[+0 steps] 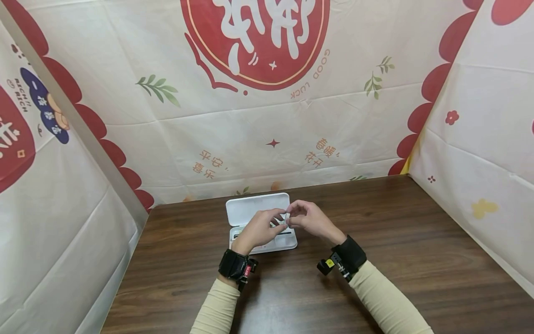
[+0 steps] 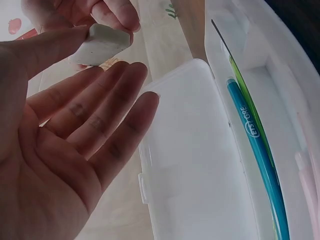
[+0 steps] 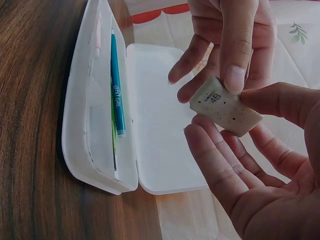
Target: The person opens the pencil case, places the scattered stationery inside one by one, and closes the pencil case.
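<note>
Both hands hold a small white speckled eraser (image 3: 227, 110) marked 4B, above an open white pencil case (image 1: 253, 209). My left hand (image 1: 263, 227) pinches one end with thumb and fingertips, its other fingers spread. From the other side, my right hand (image 1: 312, 219) grips the eraser between thumb and fingers. Inside the case lie a teal pen (image 2: 257, 145) and, alongside it, a thin green pencil-like item (image 2: 243, 90). A pale pink item (image 2: 307, 185) is partly visible in the same tray. In the head view the hands cover part of the case and most of the eraser.
The case stands on a dark wooden table (image 1: 400, 260), close to its back edge. Its lid (image 3: 162, 120) is folded back toward the printed cloth (image 1: 267, 162) behind the table. More cloth hangs at the left and right sides.
</note>
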The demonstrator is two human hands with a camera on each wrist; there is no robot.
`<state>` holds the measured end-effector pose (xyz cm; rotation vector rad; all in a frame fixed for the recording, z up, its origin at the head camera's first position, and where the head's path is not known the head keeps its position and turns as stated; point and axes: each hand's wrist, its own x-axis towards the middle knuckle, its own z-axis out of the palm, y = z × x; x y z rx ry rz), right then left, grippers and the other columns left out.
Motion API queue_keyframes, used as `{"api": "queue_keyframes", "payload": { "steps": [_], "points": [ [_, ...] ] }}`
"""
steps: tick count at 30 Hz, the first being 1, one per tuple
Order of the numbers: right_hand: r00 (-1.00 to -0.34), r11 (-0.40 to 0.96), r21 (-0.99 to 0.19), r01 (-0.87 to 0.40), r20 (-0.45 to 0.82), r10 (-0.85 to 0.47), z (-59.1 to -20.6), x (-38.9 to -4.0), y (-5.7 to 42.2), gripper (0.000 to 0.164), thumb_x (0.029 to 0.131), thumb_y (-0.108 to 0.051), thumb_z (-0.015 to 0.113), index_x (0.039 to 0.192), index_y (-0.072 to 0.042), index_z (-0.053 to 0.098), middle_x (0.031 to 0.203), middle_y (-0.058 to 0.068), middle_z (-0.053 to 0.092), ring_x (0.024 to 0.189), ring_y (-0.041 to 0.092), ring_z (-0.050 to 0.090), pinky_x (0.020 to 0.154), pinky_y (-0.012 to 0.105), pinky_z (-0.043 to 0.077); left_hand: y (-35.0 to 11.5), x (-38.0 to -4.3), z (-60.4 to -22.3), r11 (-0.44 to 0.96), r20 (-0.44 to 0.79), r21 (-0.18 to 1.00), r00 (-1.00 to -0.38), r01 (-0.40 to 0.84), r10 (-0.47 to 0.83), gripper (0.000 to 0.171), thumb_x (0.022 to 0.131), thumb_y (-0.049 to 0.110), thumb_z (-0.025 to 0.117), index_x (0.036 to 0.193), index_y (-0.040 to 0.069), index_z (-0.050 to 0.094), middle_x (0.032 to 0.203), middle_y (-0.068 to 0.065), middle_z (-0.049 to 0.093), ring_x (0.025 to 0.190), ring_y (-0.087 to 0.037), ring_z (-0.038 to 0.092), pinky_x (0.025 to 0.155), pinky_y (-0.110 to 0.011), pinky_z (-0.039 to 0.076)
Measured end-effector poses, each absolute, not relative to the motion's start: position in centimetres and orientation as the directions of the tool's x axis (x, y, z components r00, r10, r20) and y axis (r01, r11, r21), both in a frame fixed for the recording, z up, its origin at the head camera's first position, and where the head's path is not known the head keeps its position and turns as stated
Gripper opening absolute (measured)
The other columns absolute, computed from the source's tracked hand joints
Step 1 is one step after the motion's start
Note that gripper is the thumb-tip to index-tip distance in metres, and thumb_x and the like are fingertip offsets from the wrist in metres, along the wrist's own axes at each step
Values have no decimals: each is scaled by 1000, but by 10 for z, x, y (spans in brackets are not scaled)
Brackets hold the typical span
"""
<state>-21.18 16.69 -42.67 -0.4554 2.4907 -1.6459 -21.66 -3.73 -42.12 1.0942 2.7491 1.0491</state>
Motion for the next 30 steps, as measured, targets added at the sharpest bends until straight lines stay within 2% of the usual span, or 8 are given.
{"api": "queue_keyframes", "payload": {
  "steps": [8, 13, 21, 30],
  "points": [
    [-950, 294, -947, -127, 32, -310, -430, -212, 166, 20, 89, -8, 68, 108, -3, 63, 102, 12, 64, 89, 23, 64, 84, 48, 56, -35, -217, -424, 502, 207, 646, -765, 575, 609, 38, 95, 14, 67, 130, 3, 61, 110, -11, 72, 91, -20, 72, 79, -30, 57],
    [-944, 246, -963, -107, 21, -328, -431, -212, 167, 20, 91, -8, 68, 108, -1, 62, 102, 13, 64, 93, 27, 65, 89, 55, 53, -33, -216, -425, 489, 215, 651, -758, 581, 616, 35, 95, 12, 65, 128, 2, 61, 109, -13, 73, 91, -20, 73, 77, -26, 57],
    [-930, 254, -956, -147, 46, -364, -432, -213, 171, 19, 94, -8, 66, 109, 3, 62, 105, 16, 64, 94, 24, 67, 88, 52, 54, -33, -217, -425, 536, 181, 628, -775, 565, 606, 35, 93, 12, 68, 126, 3, 64, 106, -12, 74, 92, -19, 72, 78, -31, 57],
    [-933, 274, -953, -130, 24, -358, -431, -214, 174, 17, 96, -7, 63, 110, 4, 62, 107, 17, 64, 102, 37, 66, 87, 47, 56, -35, -219, -426, 553, 163, 606, -770, 572, 617, 36, 90, 11, 70, 124, 2, 65, 103, -11, 74, 91, -18, 71, 76, -25, 55]
  ]
}}
